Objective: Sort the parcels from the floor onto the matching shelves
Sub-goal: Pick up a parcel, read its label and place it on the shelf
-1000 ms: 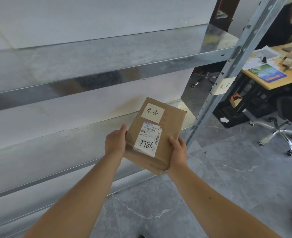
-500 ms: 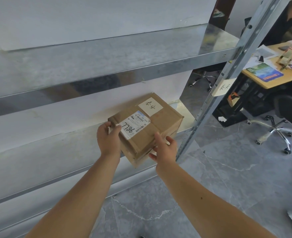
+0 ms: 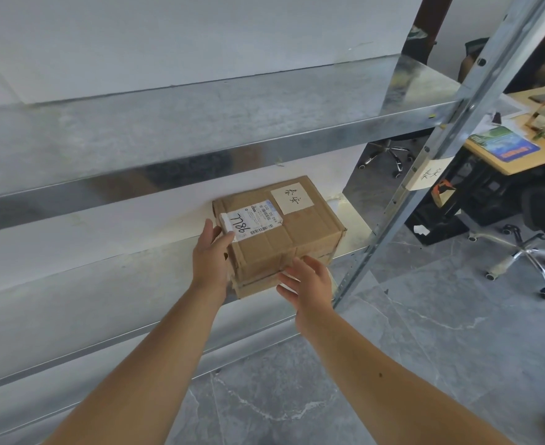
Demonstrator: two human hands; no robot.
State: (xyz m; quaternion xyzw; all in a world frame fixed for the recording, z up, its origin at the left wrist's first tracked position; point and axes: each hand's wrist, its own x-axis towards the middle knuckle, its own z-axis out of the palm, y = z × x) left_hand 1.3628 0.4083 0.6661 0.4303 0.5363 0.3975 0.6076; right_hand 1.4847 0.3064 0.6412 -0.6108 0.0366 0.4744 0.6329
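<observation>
A brown cardboard parcel (image 3: 284,232) lies flat on the right end of the lower metal shelf (image 3: 104,284), its front corner over the shelf lip. It carries a shipping label marked 7786 and a cream handwritten tag. My left hand (image 3: 210,255) holds its left side, thumb on the top corner by the label. My right hand (image 3: 309,284) is at the parcel's front face with fingers spread, not gripping. A matching handwritten tag (image 3: 427,173) hangs on the shelf's upright post (image 3: 451,133).
An upper metal shelf (image 3: 200,123) runs just above the parcel. To the right, past the post, are a wooden desk (image 3: 521,155) with papers, an office chair (image 3: 528,252) on a grey tile floor (image 3: 425,348), and a seated person's dark sleeve (image 3: 531,75).
The parcel went from held upright in front of the shelf to lying flat on the lower shelf. My right hand let go and opened; my left hand stays on its side.
</observation>
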